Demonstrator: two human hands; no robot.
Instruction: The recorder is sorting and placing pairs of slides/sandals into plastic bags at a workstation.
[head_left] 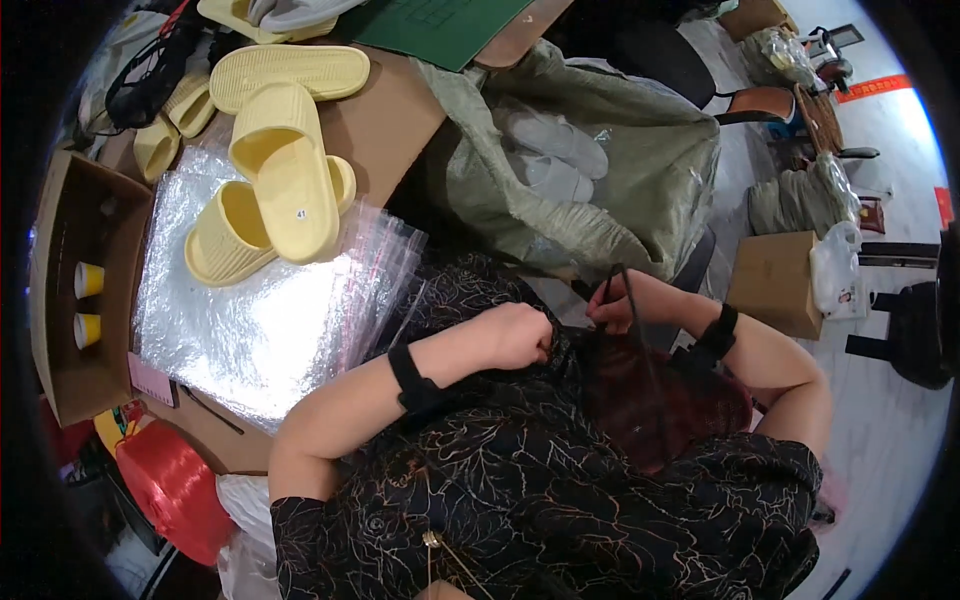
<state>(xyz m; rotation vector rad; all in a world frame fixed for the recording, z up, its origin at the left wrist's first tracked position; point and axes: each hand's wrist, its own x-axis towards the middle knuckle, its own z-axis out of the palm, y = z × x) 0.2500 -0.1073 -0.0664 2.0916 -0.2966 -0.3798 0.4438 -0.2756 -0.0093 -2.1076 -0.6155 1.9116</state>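
Note:
My left hand (523, 336) is curled closed over my lap, and anything inside its fingers is hidden. Close by on the right, the fingers of my right hand (618, 303) pinch a thin black strap (642, 340). Under that hand lies a dark red, sheer-looking piece (640, 405) across my lap; I cannot tell its exact kind. Both forearms wear black bands. To the left, pale yellow slippers (290, 180) are piled on shiny clear plastic bags (250, 340) at the table's edge.
Ahead, a large olive woven sack (660, 150) stands open with whitish slippers (555, 150) inside. An open cardboard box (55, 230) and a red twine roll (175, 490) are at left. A closed carton (775, 285) and a black chair (910, 335) stand at right.

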